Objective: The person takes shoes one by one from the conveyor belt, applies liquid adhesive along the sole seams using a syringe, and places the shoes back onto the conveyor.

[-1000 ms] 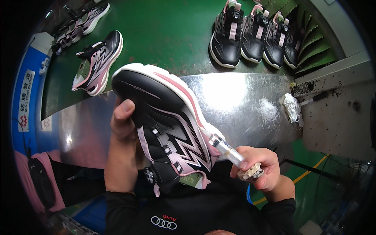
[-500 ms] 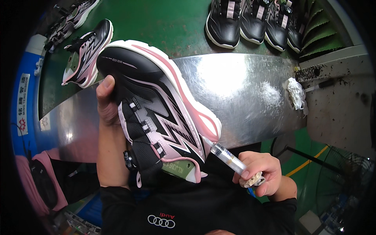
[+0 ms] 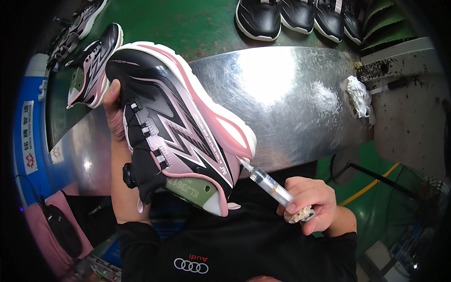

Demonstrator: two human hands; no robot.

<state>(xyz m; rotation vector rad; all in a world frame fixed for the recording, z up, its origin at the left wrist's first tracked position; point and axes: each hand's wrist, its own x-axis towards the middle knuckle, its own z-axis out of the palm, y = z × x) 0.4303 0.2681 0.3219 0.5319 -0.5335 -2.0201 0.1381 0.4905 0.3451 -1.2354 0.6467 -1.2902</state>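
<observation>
A black and pink sneaker [image 3: 174, 127] with a white and pink sole is tilted on its side in front of me, toe up and to the left. My left hand [image 3: 114, 110] grips it near the toe; the thumb shows, and the other fingers are hidden behind the shoe. In its heel opening sits a green insert [image 3: 195, 192]. My right hand [image 3: 312, 202] is closed around a clear syringe [image 3: 271, 188], whose rear end is caked with pale, crusty matter. The syringe's thin tip reaches the seam between upper and sole near the heel.
Below the shoe lies a metal plate [image 3: 225, 75] on a green tabletop [image 3: 178, 23]. White powder [image 3: 325, 97] and a crumpled white wad [image 3: 358, 96] are at its right. Several black shoes [image 3: 258, 21] line the back; another sneaker [image 3: 96, 66] stands left.
The sneaker has shifted left and rolled, showing more of its side and sole edge. My right hand and the syringe have moved slightly left, with the tip still at the heel seam.
</observation>
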